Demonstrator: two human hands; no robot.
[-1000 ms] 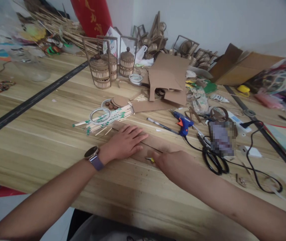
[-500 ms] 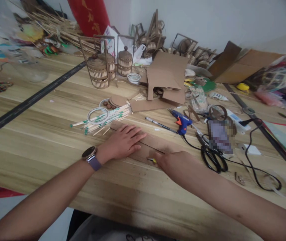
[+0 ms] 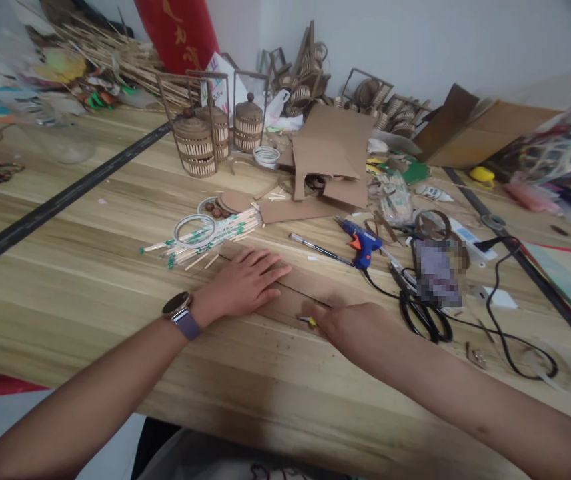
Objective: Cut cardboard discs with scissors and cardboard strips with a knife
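Note:
My left hand point(image 3: 248, 283) lies flat on a strip of brown cardboard point(image 3: 293, 303), fingers stretched out and pressing on it. A thin dark line runs lengthwise along the strip, past my fingertips towards my right hand. Closed over the strip's right part, my right hand point(image 3: 345, 323) grips what looks like a utility knife point(image 3: 307, 321); only a metal tip and a bit of yellow show, the rest hidden in the fist. Beyond my left hand lies a bundle of thin wooden sticks point(image 3: 235, 229), with a white tape roll point(image 3: 195, 231) on top.
A blue glue gun point(image 3: 363, 243) and a pen point(image 3: 320, 250) lie beyond my right hand, with a coiled black cable point(image 3: 423, 320) to the right. Farther back are small lidded stick baskets point(image 3: 194, 147), cut cardboard point(image 3: 333, 143) and an open carton point(image 3: 490, 130).
My right hand and the knife have slid slightly to the right along the cardboard. The left hand stays in place on the strip.

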